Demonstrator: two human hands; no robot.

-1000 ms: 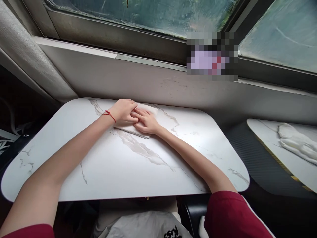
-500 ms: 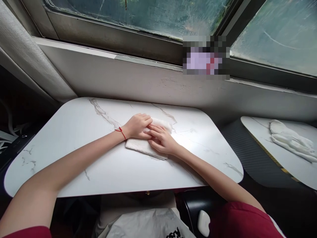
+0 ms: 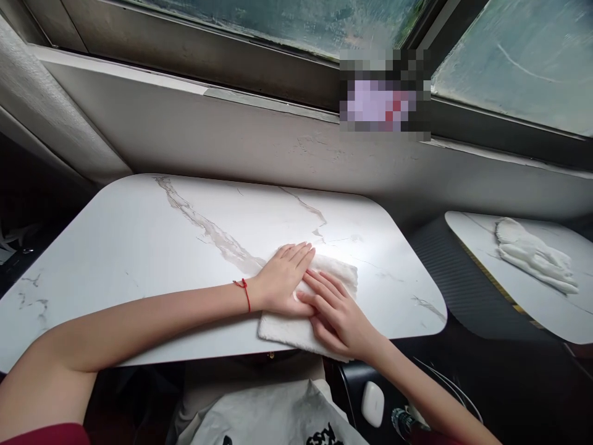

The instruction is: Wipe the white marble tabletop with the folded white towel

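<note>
A folded white cloth (image 3: 282,330) lies on the white marble-patterned table (image 3: 139,247), its near edge reaching the table's front edge. My left hand (image 3: 285,281), with a red string bracelet at the wrist, presses flat on the cloth, fingers stretched out. Beside it my right hand (image 3: 338,315) also lies on the cloth, fingers extended, their tips touching the left hand. Both palms are hidden against the cloth.
On a second table (image 3: 472,235) to the right rests another crumpled white cloth (image 3: 532,253). A white rounded case (image 3: 372,404) sits on a black surface below the table edge. Windows (image 3: 287,18) and a wall close off the far side.
Both hands and the cloth have slid toward me and to the right, from mid-table to the front edge. The left fingers, curled before, are now stretched out.
</note>
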